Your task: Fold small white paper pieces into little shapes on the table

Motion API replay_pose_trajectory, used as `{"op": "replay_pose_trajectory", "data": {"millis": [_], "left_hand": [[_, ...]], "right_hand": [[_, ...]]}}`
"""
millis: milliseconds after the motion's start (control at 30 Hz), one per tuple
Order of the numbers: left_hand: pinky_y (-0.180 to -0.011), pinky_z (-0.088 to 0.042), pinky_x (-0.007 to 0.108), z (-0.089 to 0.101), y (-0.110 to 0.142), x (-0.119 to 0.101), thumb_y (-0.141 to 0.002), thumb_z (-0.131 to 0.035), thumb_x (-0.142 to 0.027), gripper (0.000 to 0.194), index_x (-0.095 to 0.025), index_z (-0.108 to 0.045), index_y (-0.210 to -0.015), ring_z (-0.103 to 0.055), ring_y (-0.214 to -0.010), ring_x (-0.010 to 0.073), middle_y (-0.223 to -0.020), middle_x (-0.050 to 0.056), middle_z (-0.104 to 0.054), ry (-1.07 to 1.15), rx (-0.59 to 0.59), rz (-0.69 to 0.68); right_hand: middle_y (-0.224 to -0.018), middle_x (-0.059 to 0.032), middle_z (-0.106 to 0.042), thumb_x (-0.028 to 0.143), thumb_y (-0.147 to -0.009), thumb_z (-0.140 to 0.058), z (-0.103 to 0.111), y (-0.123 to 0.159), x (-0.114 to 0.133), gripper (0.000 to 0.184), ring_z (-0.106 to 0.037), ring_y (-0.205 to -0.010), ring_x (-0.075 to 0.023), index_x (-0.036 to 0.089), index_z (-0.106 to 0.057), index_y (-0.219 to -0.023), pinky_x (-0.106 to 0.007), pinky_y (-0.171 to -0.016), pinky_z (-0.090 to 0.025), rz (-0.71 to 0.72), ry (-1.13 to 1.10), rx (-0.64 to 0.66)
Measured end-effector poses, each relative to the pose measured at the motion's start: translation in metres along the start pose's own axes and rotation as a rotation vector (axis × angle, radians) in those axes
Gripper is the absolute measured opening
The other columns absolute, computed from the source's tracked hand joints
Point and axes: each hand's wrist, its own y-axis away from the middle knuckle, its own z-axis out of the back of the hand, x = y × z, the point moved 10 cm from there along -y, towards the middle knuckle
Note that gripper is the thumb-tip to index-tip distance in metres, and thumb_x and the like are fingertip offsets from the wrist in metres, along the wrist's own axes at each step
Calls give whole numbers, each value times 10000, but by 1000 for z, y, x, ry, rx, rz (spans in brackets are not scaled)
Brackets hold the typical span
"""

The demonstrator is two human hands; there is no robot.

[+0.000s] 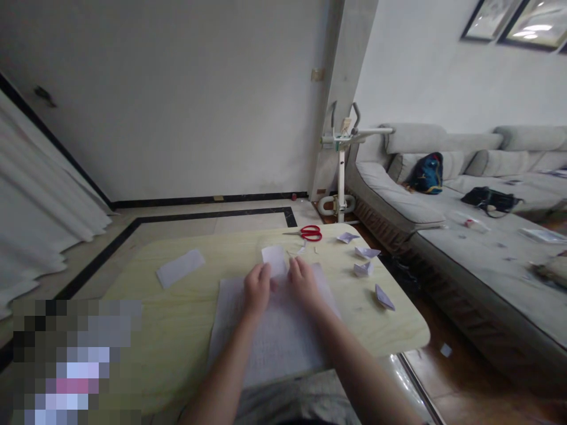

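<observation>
A small white slip of paper is upheld over a large written sheet on the table. My left hand is closed, pinching the slip at its left edge. On the slip's right side, my right hand is closed too, with fingertips at its edge; the exact grip is blurred. Red-handled scissors lie beyond my hands, beside thin paper scraps. Several folded paper boats sit along the table's right side.
A stack of white paper strips lies on the left of the pale wooden table. To the right stands a grey sofa with a backpack and a black bag. Exercise equipment stands behind the table.
</observation>
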Motion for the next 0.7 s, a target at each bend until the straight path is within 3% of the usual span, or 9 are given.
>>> {"op": "replay_pose_trajectory", "data": {"millis": [233, 500, 600, 700], "left_hand": [[-500, -391, 219, -8, 1, 1, -823, -512, -428, 326, -176, -554, -620, -529, -535, 143, -549, -28, -527, 5, 60, -16], [-527, -377, 213, -2, 1, -13, -784, -552, -349, 227, -165, -591, -658, -497, -582, 138, -591, -27, -542, 34, 34, -46], [-533, -399, 213, -4, 2, -12, -762, -570, -325, 188, -162, -615, -681, -516, -589, 143, -602, -23, -569, 79, 64, -21], [-516, -417, 211, -7, 3, -7, -741, -591, -326, 176, -162, -628, -689, -538, -582, 143, -602, -20, -580, 159, 86, 22]], "right_hand": [[-630, 32, -514, 358, -870, -484, -1, -1, -2, 232, -492, -618, -145, 206, -490, -695, -240, -577, -374, -10, -69, 33], [-657, 15, -535, 321, -832, -523, -5, 1, 2, 194, -502, -642, -146, 188, -541, -692, -245, -572, -375, -1, -51, 77], [-657, 32, -535, 272, -796, -550, -2, -1, -1, 82, -495, -605, -134, 195, -567, -815, -242, -560, -380, -2, -134, 54], [-664, 40, -544, 221, -744, -584, -1, -4, -6, 138, -503, -600, -131, 201, -571, -880, -235, -549, -383, -28, -231, 67]]}}
